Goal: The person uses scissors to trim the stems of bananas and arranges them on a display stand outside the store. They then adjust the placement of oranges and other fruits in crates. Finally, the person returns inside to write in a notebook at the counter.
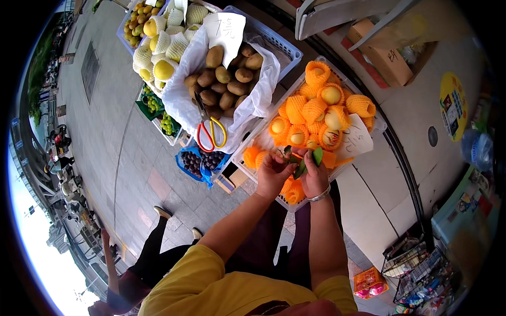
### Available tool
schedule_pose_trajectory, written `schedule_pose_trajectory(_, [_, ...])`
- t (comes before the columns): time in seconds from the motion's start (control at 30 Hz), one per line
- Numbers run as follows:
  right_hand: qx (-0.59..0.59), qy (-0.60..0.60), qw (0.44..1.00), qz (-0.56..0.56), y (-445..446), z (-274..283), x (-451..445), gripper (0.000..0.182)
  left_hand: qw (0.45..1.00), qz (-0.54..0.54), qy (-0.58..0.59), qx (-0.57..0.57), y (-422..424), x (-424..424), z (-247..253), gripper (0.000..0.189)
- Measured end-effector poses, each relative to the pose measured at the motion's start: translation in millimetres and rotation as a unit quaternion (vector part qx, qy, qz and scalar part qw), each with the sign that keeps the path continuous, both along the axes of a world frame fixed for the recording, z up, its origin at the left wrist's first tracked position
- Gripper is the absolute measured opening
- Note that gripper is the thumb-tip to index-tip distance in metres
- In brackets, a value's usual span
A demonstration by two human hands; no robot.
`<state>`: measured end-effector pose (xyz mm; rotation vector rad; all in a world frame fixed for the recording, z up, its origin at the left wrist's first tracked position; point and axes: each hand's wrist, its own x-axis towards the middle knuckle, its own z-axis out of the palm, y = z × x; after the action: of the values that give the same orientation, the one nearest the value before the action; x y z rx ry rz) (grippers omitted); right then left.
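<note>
My left hand pinches a twig with green leaves between thumb and fingers. Close beside it, my right hand holds the leaves from the other side; a bracelet circles that wrist. Whatever lies behind my fingers is hidden. Both hands are above the near end of a plastic crate of round yellow fruit in orange foam nets. Scissors with one red and one yellow handle lie beyond my left hand, blades on the kiwifruit and handles on the white plastic bag.
A handwritten paper sign rests on the netted fruit. Black grapes, green grapes and foam-netted pears stand to the left. A person walks by at lower left. A cardboard box sits at upper right.
</note>
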<state>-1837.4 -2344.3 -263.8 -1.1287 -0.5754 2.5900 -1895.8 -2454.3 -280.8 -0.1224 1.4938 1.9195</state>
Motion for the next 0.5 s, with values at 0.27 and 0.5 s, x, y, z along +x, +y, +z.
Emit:
schedule_pose_trajectory(0.27, [0.14,-0.028,0.99,0.014,-5.7,-1.8,2.6,0.014,0.978,-0.195,-0.008,-0.072,22.1,-5.2,53.6,0.035])
schedule_pose_trajectory(0.5, [0.064,-0.053,0.98,-0.179,42.3,4.5,35.5,0.015,0.981,-0.162,0.003,-0.111,-7.1,-14.8,57.1,0.03])
